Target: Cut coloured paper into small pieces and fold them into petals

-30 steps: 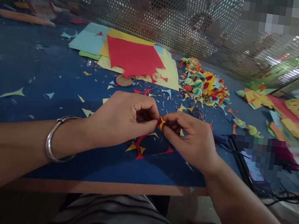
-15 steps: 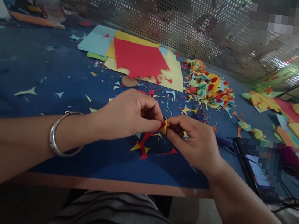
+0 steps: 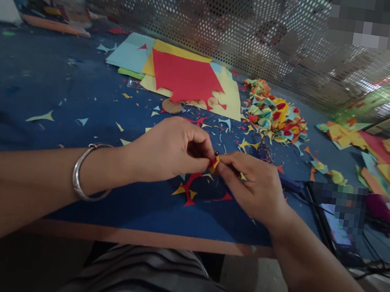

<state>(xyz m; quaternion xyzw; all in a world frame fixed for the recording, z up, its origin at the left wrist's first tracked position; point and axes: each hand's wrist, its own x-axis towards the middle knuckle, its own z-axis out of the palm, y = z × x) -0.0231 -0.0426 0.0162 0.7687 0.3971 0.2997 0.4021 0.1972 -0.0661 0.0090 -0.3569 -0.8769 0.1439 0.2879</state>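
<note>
Over the front middle of the blue table, my left hand (image 3: 169, 151) and my right hand (image 3: 255, 182) meet fingertip to fingertip. Between them is a small red and yellow paper piece (image 3: 215, 164), pinched from both sides; fingers cover much of it. My left fingers sit on its red part, my right thumb and forefinger on its yellow edge. Below the hands lies a red paper offcut (image 3: 189, 189) with yellow scraps beside it. Just behind my right hand, a dark, speckled object (image 3: 264, 151) shows in part; its kind is unclear.
Coloured sheets, a cut red one (image 3: 186, 77) on top, lie at the back beside a round tan disc (image 3: 172, 106). A heap of folded paper pieces (image 3: 279, 114) stands further right. A phone (image 3: 336, 224) and cables (image 3: 386, 269) are at right, before a green bottle (image 3: 379, 99).
The view has shifted slightly. My right fingertips have closed in on the paper piece, and its yellow part has turned a little between the hands.
</note>
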